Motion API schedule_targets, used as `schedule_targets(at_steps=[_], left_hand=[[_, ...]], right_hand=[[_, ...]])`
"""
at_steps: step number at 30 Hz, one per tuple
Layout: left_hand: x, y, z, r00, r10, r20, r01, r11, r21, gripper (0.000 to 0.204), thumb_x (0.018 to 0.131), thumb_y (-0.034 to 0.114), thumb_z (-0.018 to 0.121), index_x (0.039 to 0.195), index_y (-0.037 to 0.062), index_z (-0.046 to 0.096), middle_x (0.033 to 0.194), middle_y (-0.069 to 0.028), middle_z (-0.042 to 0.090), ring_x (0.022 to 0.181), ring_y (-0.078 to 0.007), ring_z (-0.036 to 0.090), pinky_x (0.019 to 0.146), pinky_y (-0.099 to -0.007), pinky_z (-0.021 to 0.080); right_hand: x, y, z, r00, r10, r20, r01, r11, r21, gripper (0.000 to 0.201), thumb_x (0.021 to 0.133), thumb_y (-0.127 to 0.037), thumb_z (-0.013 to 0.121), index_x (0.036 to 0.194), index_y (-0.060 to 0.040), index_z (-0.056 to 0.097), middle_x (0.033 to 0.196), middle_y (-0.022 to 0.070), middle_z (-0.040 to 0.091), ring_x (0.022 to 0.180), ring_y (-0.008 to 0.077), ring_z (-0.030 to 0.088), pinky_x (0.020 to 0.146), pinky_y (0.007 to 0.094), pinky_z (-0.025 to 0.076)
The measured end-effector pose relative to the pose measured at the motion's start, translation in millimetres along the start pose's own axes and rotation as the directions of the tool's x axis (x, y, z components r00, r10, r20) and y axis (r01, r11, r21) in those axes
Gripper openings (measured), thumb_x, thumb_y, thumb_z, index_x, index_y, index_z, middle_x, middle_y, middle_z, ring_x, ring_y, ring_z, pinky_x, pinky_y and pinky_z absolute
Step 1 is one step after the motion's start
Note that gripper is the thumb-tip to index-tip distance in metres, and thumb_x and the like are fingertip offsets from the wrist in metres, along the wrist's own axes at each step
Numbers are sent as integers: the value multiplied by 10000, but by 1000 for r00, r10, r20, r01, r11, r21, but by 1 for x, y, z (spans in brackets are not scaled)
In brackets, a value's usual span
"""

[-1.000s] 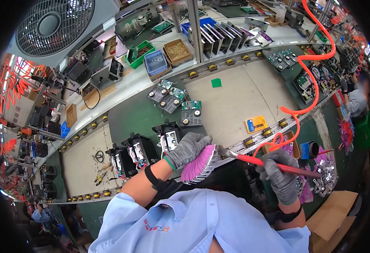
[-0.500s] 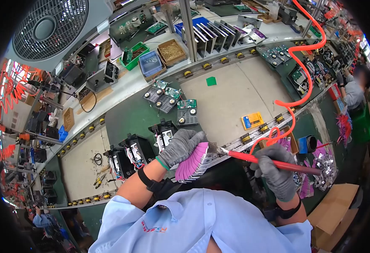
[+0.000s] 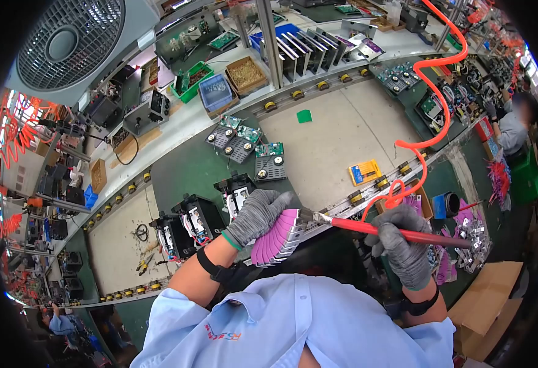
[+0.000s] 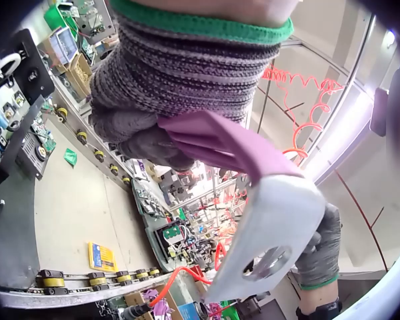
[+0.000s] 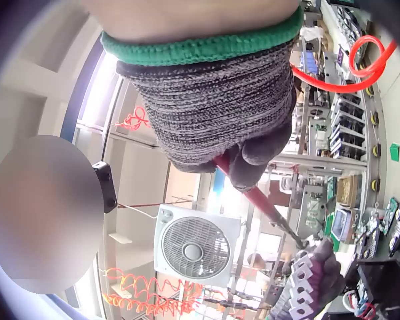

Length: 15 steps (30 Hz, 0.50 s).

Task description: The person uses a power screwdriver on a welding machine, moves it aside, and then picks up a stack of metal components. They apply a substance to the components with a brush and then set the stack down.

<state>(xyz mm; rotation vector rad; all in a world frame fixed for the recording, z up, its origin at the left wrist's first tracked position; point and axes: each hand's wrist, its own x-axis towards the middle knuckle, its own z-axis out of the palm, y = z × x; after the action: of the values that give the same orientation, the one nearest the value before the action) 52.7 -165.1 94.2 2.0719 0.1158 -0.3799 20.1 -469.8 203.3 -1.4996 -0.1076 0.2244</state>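
Observation:
The left hand [image 3: 257,217], in a grey glove, grips a fanned stack of purple strips [image 3: 273,244] with silvery metal ends. In the left wrist view a metal end with a round hole [image 4: 267,233] hangs below that hand [image 4: 180,87]. The gloved right hand [image 3: 403,245] holds a long red-handled brush [image 3: 367,228] by its handle, fingers curled round it. The brush's tip meets the metal end of the stack at its upper right. In the right wrist view the metal ends [image 5: 303,287] stand in a stepped row beside the brush tip.
Black housings with wiring [image 3: 196,221] stand left of the left hand; speaker panels [image 3: 270,167] lie behind. A yellow case [image 3: 365,172] lies near the roller rail. An orange coiled hose [image 3: 444,116] hangs at the right, above loose metal parts [image 3: 472,236] and a cardboard box [image 3: 488,300].
The head view has shifted slightly, moving the scene left. Both hands keep their hold on the stack and the brush, and the brush tip stays at the metal ends.

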Motion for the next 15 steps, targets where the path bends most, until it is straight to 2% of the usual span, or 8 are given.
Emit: schedule_targets(at_steps=[4, 6, 7, 9, 11, 13, 14, 15], left_hand=[[-5, 4, -3, 999, -37, -1, 37, 999, -24, 516, 1022, 397, 573, 835, -73, 679, 628, -165, 610, 588, -220, 535, 648, -416, 486], [-6, 2, -4, 1000, -21, -14, 20, 1000, -22, 514, 1021, 397, 575, 835, -71, 679, 627, -159, 609, 594, -214, 538, 653, -414, 486], [-7, 2, -3, 1000, -3, -22, 3, 1000, -21, 513, 1021, 397, 576, 835, -70, 679, 627, -153, 608, 601, -208, 540, 659, -411, 486], [-8, 4, -5, 1000, -5, -10, 5, 1000, 13, 517, 1020, 404, 577, 843, -72, 677, 638, -146, 615, 609, -205, 544, 665, -406, 486], [-11, 3, -4, 999, -45, -22, 44, 998, -47, 521, 1024, 405, 573, 819, -65, 668, 632, -120, 609, 596, -191, 526, 641, -400, 479], [-11, 1, -6, 998, -51, -24, 49, 997, -61, 521, 1024, 406, 573, 818, -63, 671, 636, -114, 614, 595, -182, 524, 636, -397, 479], [-12, -1, -6, 998, -60, -18, 59, 995, -76, 521, 1024, 406, 574, 817, -60, 674, 641, -107, 619, 594, -174, 523, 630, -394, 479], [-12, -3, -6, 998, -64, -13, 63, 995, -76, 521, 1024, 406, 574, 817, -60, 674, 641, -107, 619, 594, -174, 523, 630, -394, 479]], right_hand=[[5, 7, -2, 1000, 5, -26, -8, 994, -108, 90, 939, -109, 639, 925, -22, 619, 744, 75, 674, 613, 87, 618, 553, 232, 505], [-1, -2, 1, 998, 58, -36, -56, 996, 65, 77, 935, -98, 628, 906, -26, 626, 709, 57, 669, 596, 80, 609, 547, 245, 503], [-2, -1, 2, 997, 63, -34, -61, 996, 66, 77, 935, -98, 628, 906, -26, 626, 709, 57, 669, 596, 80, 609, 547, 245, 503], [-1, 1, 3, 997, 25, 75, -17, 995, -96, 58, 928, -74, 619, 908, -20, 611, 752, 69, 676, 609, 89, 620, 546, 243, 513], [2, 7, 0, 997, -11, 83, 21, 991, -131, 51, 922, -63, 617, 907, -19, 597, 788, 74, 676, 633, 98, 636, 539, 244, 516], [-1, -1, 1, 998, 69, 8, -69, 997, -31, 41, 918, -58, 620, 905, -29, 593, 784, 66, 677, 647, 101, 645, 551, 271, 527], [-8, -8, 4, 997, 70, 33, -72, 996, 52, 32, 917, -55, 618, 899, -36, 600, 750, 52, 674, 645, 101, 643, 559, 289, 526], [-9, -7, 6, 997, 76, 31, -77, 996, 53, 32, 917, -55, 618, 899, -36, 600, 750, 52, 674, 645, 101, 643, 559, 289, 526]])
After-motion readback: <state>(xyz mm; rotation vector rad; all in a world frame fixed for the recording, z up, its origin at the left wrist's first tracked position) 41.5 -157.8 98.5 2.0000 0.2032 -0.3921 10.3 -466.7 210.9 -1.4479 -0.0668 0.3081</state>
